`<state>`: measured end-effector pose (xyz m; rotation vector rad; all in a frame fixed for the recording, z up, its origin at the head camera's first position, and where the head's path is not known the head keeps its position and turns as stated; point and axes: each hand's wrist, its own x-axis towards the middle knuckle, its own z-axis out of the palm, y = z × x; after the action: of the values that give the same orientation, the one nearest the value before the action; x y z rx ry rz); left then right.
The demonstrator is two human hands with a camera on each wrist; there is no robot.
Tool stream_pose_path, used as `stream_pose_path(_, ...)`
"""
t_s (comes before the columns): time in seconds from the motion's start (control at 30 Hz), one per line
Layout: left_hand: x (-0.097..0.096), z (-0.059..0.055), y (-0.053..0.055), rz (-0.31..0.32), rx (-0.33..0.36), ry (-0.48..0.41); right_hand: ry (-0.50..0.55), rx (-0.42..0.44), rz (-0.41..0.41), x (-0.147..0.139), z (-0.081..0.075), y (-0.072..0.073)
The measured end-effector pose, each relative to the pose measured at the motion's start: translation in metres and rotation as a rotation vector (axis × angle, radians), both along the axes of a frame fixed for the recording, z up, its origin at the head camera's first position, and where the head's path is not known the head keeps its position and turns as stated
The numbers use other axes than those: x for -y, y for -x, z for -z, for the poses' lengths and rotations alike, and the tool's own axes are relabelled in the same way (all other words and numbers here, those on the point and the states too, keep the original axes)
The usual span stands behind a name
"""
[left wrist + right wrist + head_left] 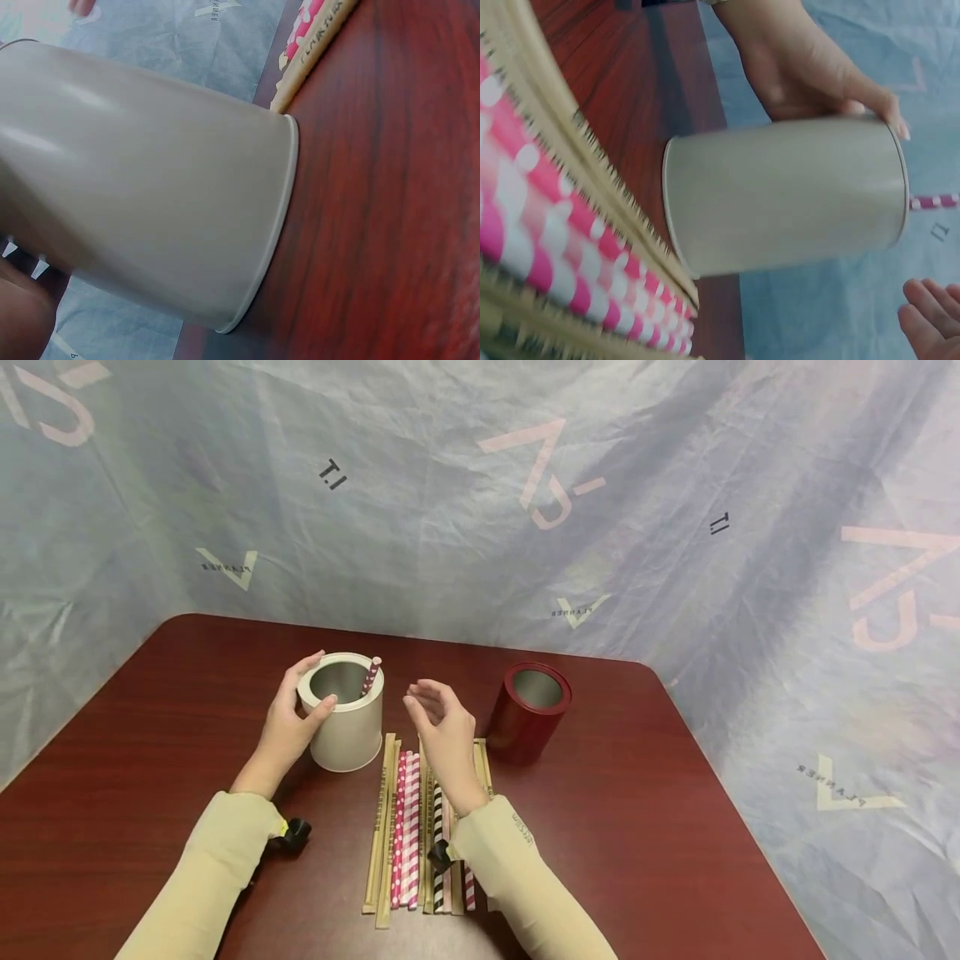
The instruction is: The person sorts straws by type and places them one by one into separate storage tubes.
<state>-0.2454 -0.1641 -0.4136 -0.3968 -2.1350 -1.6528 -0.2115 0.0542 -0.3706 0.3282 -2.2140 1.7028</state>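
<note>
Now | white can (347,737): patterned straw (371,677) (poking out) | red can (521,727): open-topped

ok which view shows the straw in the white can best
The head view: the straw shows from its tip down into the white can. The right wrist view shows only a short piece, cut by the frame edge; the left wrist view shows none.

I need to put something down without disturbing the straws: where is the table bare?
Bare table lies right of the red can, out to the right edge. Another patch lies left of the white can and left sleeve, out to the left edge. The middle is crowded: straws lie side by side, partly behind the right hand.
</note>
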Motion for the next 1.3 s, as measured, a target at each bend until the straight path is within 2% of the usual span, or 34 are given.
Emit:
stream_pose_path(0.13,-0.003,0.000,0.000,0.016,-0.006,-0.021,-0.039,0.034,0.045,-0.018,0.003,-0.001)
stream_pose_path(0.3,-0.007,-0.001,0.000,0.035,-0.009,-0.038,-0.196,0.097,0.073,-0.044,0.004,0.000)
stream_pose_path(0.47,-0.007,0.002,-0.001,0.035,0.008,-0.037,-0.448,0.265,-0.002,-0.064,0.006,0.000)
stream_pose_path(0.6,-0.003,0.005,-0.002,0.018,0.007,-0.016,-0.687,0.355,-0.051,-0.069,0.012,-0.003)
stream_pose_path(0.7,0.000,0.005,-0.004,0.012,0.014,-0.007,-0.843,0.381,-0.048,-0.069,0.017,-0.007)
stream_pose_path(0.8,0.000,0.004,-0.005,0.012,0.020,-0.006,-0.955,0.408,-0.045,-0.070,0.020,-0.009)
stream_pose_path(1.1,-0.001,0.000,-0.004,0.015,0.013,-0.017,-1.130,0.481,-0.066,-0.073,0.023,-0.011)
stream_pose_path(1.3,-0.001,-0.001,-0.003,0.014,0.014,-0.012,-1.122,0.515,-0.099,-0.073,0.024,-0.009)
